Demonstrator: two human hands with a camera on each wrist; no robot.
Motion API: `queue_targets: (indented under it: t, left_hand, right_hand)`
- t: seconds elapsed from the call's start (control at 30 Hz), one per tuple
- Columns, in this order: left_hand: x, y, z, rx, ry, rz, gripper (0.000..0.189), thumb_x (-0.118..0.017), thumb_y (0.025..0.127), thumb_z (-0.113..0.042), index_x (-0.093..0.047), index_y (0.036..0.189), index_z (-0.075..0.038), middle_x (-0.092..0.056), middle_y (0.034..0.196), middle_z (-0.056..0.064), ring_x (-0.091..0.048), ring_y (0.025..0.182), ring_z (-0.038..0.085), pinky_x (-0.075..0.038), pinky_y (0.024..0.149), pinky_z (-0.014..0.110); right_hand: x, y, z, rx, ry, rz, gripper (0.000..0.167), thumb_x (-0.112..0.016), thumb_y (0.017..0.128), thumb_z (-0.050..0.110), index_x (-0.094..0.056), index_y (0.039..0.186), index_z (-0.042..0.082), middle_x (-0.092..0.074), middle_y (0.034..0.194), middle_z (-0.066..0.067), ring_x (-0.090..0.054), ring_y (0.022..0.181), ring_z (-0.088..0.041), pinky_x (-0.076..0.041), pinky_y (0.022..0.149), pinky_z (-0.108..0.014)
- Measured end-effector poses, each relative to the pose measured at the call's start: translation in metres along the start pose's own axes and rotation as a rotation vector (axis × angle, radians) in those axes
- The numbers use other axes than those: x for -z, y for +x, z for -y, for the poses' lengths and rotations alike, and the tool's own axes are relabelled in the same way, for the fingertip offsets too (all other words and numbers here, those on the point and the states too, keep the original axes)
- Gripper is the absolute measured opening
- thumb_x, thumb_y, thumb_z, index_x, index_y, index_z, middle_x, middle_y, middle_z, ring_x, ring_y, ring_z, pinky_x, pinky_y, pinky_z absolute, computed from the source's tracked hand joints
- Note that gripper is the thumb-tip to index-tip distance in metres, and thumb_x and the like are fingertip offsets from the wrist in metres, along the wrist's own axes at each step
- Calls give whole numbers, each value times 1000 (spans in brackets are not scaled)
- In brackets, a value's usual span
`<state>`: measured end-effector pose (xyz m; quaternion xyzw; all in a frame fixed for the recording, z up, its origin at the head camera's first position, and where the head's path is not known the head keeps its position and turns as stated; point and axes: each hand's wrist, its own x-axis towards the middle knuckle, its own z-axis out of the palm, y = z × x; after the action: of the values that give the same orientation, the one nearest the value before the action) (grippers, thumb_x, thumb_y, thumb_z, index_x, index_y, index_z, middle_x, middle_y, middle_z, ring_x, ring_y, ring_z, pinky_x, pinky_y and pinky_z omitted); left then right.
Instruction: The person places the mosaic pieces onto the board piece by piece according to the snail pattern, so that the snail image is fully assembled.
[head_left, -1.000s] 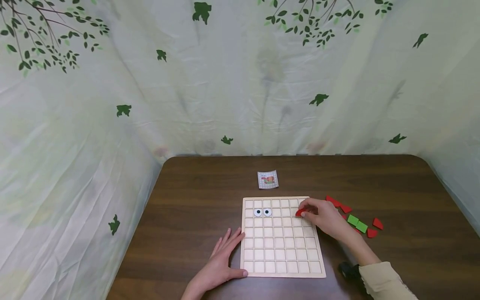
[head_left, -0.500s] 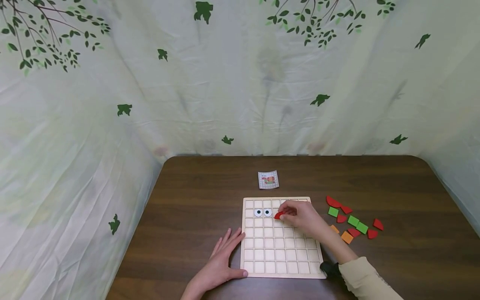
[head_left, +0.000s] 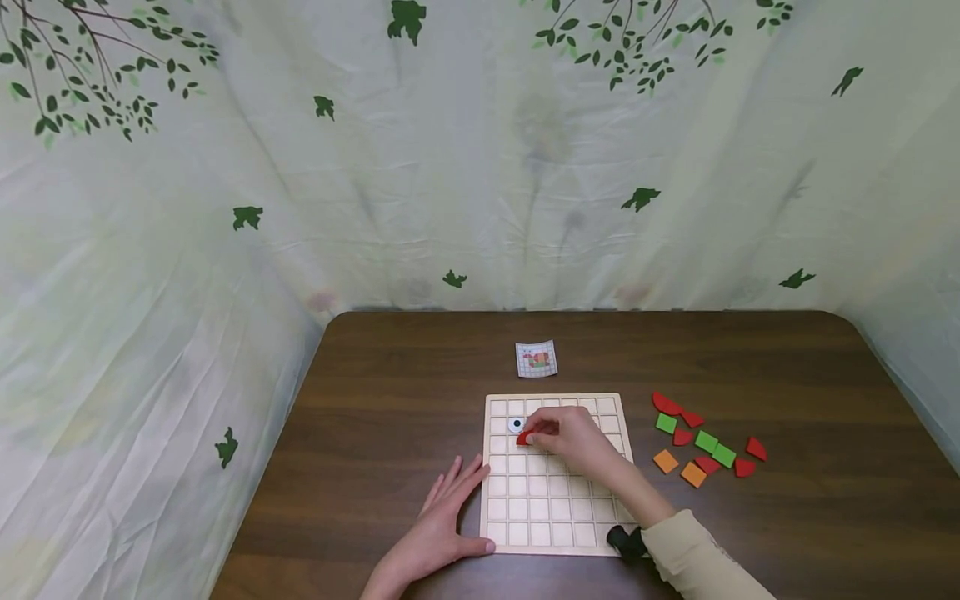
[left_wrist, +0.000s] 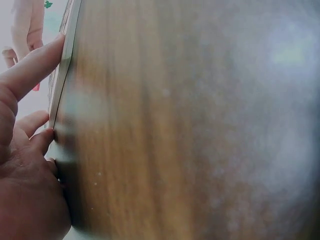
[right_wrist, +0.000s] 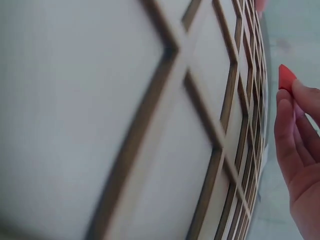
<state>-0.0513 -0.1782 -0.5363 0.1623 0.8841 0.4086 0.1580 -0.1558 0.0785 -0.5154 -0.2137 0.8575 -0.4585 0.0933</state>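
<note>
Board [head_left: 558, 485] now has the red piece [head_left: 522, 437] above its left columns

The right hand [head_left: 573, 437] pinches the red piece between thumb and fingertip; a second ago it was over the right-hand columns, half a second ago near the middle; now it is just below an eye-marked disc [head_left: 517, 424], and the hand covers the spot where a second disc showed; in the right wrist view the piece stands apart from the board's surface, so the carry across seems mostly done and the setting down not yet; the left hand [head_left: 446, 525] has not shifted; it grips nothing, its straight fingers and thumb touching the board's left edge and near corner, which probably steadies it; with the right forearm [head_left: 637, 492] farther left, two orange squares [head_left: 693, 475] are in full view beside green squares [head_left: 706, 441] and loose red pieces [head_left: 756, 448]; the picture card [head_left: 536, 359] lies beyond the board, unmoved.
</note>
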Motion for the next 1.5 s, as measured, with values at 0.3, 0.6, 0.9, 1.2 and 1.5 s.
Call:
queue_targets:
  t: [0.3,0.6,0.9,1.2,1.5]
  left_hand:
    - [0,-2,-2,-30,1,-17,97,-86,70,-28,-36,153,-18,-23,162,-1,-3,150,29,-2,114,53]
    - [0,-2,-2,-29,2,-20,97,-86,71,-30,-36,153,-18,-22,162,-2,-4,150,29,-2,114,55]
    - [1,-2,-3,-25,-14,-10,96,-85,71,-30,-37,153,-18,-23,162,-1,-3,150,29,-1,114,55]
    - [0,-3,-3,-27,-12,-18,96,-86,71,-30,-37,153,-17,-23,161,0,-4,150,29,-1,114,54]
    - [1,-2,-3,-11,-11,-15,95,-85,71,-32,-38,153,-17,-24,161,-1,-4,150,29,-1,114,55]
  right_hand:
    - [-13,8,5,-5,-71,24,8,-76,86,12,-74,87,20,-65,76,15,-59,69,-4,-50,66,-26]
    - [-14,9,10,-6,-113,7,7,-77,84,12,-75,84,18,-66,79,13,-59,69,-3,-49,64,-25]
    - [-16,8,9,50,-209,-24,6,-78,84,13,-79,88,17,-66,85,10,-58,75,-5,-49,68,-27]
    - [-11,-5,11,-54,-143,-19,10,-75,84,9,-76,88,17,-62,80,12,-53,70,-8,-46,63,-27]
    - [10,-27,10,-125,-65,-8,15,-72,86,8,-75,99,15,-63,85,10,-55,75,-13,-48,66,-30]
